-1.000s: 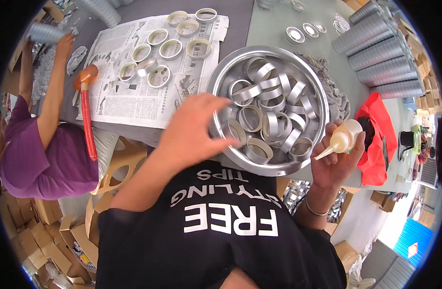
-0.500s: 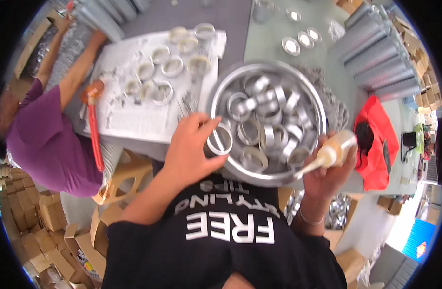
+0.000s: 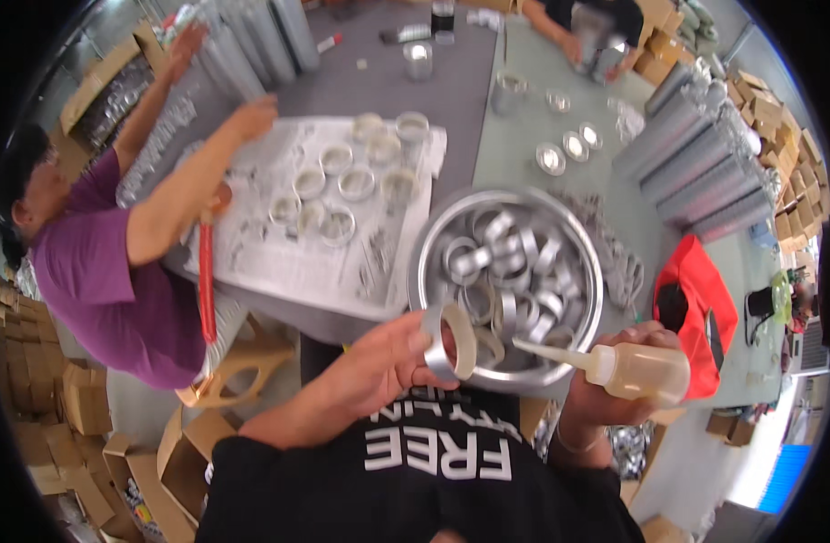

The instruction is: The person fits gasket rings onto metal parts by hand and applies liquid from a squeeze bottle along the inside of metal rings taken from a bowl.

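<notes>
My left hand (image 3: 379, 369) pinches a short silver metal ring (image 3: 437, 348) by its side, tilted so its open inside faces right. My right hand (image 3: 600, 407) is wrapped round a clear squeeze bottle (image 3: 652, 371) with amber liquid. The bottle lies sideways, its long pale nozzle pointing left toward the ring but apart from it. Just beyond both hands stands a round metal basin (image 3: 418, 271), holding several loose silver rings (image 3: 508, 308). Farther left, more rings (image 3: 356, 183) stand on a white paper sheet (image 3: 252, 244) marked with dark smudges.
A co-worker in a purple shirt (image 3: 85, 303) reaches over the table at left, near grey tubes (image 3: 284, 41). Another person's hands (image 3: 573, 50) are at the far side. Stacked grey cylinders (image 3: 704, 145), a red bag (image 3: 695, 312) and a grey cloth (image 3: 618, 262) lie right.
My left hand has drawn the ring nearer and turned it on its side. The bottle has tipped closer to level, its nozzle nearer the ring. The view has shifted, and the co-worker's arms have moved.
</notes>
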`<state>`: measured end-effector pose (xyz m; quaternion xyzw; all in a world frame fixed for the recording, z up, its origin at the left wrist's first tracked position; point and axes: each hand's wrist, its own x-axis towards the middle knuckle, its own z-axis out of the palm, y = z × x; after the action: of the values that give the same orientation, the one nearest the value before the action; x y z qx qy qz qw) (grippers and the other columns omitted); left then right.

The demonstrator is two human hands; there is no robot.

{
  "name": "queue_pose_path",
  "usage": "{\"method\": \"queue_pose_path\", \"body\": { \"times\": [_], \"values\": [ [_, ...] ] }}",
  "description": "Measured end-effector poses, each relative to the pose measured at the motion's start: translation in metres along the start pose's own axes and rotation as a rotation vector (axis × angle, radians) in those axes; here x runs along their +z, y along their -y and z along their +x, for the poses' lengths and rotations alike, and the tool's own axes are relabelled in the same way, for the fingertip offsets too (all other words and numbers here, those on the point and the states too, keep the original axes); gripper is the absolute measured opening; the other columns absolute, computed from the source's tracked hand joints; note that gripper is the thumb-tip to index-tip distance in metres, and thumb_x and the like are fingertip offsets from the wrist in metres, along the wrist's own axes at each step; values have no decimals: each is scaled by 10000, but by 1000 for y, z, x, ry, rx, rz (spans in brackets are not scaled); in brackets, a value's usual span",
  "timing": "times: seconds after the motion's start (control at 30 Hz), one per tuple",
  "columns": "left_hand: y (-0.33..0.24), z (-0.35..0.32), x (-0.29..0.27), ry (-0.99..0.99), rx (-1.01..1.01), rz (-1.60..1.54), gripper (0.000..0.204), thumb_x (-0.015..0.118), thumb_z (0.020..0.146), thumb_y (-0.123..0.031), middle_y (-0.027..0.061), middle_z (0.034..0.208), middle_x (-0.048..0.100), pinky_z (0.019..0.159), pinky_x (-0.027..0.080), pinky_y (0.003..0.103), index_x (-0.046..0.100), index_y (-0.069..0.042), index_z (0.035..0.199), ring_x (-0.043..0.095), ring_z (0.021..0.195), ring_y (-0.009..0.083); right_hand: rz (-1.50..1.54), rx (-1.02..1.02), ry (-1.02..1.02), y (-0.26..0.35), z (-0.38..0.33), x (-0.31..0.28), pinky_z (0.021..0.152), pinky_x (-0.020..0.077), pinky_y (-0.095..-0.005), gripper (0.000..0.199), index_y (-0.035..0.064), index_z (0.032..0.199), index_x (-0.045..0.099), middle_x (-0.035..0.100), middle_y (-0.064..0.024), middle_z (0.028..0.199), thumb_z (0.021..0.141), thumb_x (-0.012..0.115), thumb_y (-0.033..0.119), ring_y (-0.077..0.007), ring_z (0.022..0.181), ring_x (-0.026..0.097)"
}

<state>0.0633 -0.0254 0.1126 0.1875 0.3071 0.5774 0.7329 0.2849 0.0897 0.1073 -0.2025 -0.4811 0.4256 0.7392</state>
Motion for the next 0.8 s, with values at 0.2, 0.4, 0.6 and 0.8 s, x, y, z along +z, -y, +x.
{"method": "queue_pose_path", "body": {
  "times": [0.2,0.4,0.6,0.8],
  "values": [
    [-4,1,7,75,-240,-88,690,383,898,-552,202,1082,548,770,552,357,374,37,1257,605,957,284,45,-451,841,22,18,22,446,496,-310,733,28,1131,379,576,-208,973,641,824,344,-244,575,593],
    [0,-5,14,80,-274,-44,649,435,894,-508,169,1070,558,739,549,360,391,31,1253,604,933,239,-97,-531,930,22,11,24,422,469,-279,682,28,1121,389,577,-199,973,688,774,386,-200,524,586],
    [-5,-7,24,6,-91,229,601,658,760,-280,92,1096,542,852,483,321,431,-16,1250,555,1013,191,-145,-572,902,28,7,23,429,498,-277,625,11,1066,404,592,-211,926,686,795,318,-199,512,595],
    [-4,-6,22,-2,272,616,694,774,600,-44,79,1121,510,887,462,304,474,-46,1226,521,1041,184,-152,-352,946,35,10,18,442,481,-301,638,16,1090,401,577,-236,956,699,774,356,-228,595,581]
  ]
}}
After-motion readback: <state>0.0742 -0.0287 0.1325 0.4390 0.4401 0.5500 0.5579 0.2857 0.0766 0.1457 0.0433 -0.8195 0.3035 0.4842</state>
